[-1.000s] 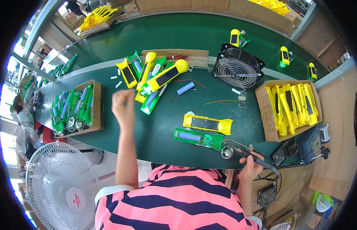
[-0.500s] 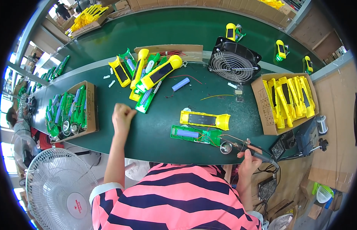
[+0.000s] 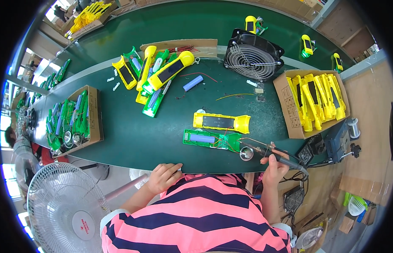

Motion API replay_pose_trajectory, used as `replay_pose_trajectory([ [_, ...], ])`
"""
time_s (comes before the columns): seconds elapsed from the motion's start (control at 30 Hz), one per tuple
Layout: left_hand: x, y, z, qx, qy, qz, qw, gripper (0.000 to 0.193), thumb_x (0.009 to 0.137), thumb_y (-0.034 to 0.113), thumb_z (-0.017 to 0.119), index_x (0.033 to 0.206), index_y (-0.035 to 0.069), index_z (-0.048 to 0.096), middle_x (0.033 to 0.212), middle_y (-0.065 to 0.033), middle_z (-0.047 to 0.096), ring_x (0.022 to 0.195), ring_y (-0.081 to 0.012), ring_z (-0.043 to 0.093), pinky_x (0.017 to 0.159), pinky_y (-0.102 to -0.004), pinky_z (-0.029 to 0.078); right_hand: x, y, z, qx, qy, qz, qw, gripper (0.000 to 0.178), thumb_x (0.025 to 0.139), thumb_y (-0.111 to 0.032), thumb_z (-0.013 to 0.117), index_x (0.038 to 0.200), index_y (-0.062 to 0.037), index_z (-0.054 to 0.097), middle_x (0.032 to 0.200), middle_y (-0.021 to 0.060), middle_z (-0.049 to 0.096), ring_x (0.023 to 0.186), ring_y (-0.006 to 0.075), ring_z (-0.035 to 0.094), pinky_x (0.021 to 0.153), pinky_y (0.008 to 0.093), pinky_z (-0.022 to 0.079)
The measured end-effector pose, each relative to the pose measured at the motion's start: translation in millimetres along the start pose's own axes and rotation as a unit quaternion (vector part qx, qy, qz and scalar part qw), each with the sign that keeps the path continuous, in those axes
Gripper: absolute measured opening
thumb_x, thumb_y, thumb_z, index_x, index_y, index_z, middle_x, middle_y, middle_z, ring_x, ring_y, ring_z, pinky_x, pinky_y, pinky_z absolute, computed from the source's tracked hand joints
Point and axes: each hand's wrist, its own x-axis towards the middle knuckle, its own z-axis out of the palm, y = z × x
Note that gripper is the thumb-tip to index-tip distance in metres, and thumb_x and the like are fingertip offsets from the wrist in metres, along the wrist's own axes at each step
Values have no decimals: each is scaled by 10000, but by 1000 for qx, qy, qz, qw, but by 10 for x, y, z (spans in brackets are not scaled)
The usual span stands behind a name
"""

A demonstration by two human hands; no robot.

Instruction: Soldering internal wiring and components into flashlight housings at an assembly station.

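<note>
My right hand (image 3: pixel 274 166) grips a soldering iron (image 3: pixel 264 149) at the table's near edge, its tip pointing left toward a green circuit board (image 3: pixel 209 139) carrying a blue cylindrical battery and red wires. Just beyond the board lies a yellow flashlight shell (image 3: pixel 222 122). A small round reflector (image 3: pixel 246 154) sits by the iron's tip. My left hand (image 3: pixel 162 177) rests at the near table edge against my striped shirt, fingers curled loosely, holding nothing.
A pile of yellow and green flashlight parts (image 3: pixel 156 78) lies at the back left, a loose blue battery (image 3: pixel 193 83) beside it. Cardboard boxes of parts stand left (image 3: pixel 95 122) and right (image 3: pixel 285 109). A black fan (image 3: pixel 252 55) stands behind; a white fan (image 3: pixel 65 206) sits lower left.
My left hand has drawn back from over the table's middle to the near edge by my body. The right hand with the soldering iron has stayed about where it was.
</note>
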Motion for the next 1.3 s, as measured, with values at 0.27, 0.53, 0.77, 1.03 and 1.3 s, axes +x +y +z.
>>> replay_pose_trajectory([
  [0.27,822,-476,-29,-265,34,-355,896,103,693,22,649,792,-8,646,695,-79,615,627,-142,567,576,-246,436,-28,-63,47,-6,31,-13,999,188,771,-32,551,943,30,506,1030,182,537,520,157,546,499,236,465],
  [0.53,1000,-534,49,-305,-47,-396,865,78,678,31,674,728,-14,635,638,-43,602,570,-79,526,532,-217,426,-6,-56,-69,1,23,-20,1000,246,774,-32,566,984,63,481,1117,213,513,576,143,585,547,229,492],
  [0.77,908,-518,131,-365,-21,-445,817,69,726,44,655,755,-16,636,664,-32,611,602,-58,529,560,-203,421,13,-44,-64,4,16,-12,1000,254,774,-36,571,989,62,478,1127,217,504,577,146,583,550,233,491],
  [1.03,922,-538,121,-281,-3,-325,903,69,677,7,673,736,-9,641,805,-58,524,667,-98,507,569,-207,429,30,-51,-72,-4,22,-24,999,251,773,-49,577,977,61,480,1124,232,500,571,144,581,544,235,491],
  [1.3,1070,-656,43,-286,-125,-362,878,391,638,9,676,982,7,492,853,-92,523,649,-154,523,587,-271,453,30,-66,-95,4,40,-17,999,241,768,-48,579,963,60,486,1107,231,507,565,143,579,540,230,488],
])
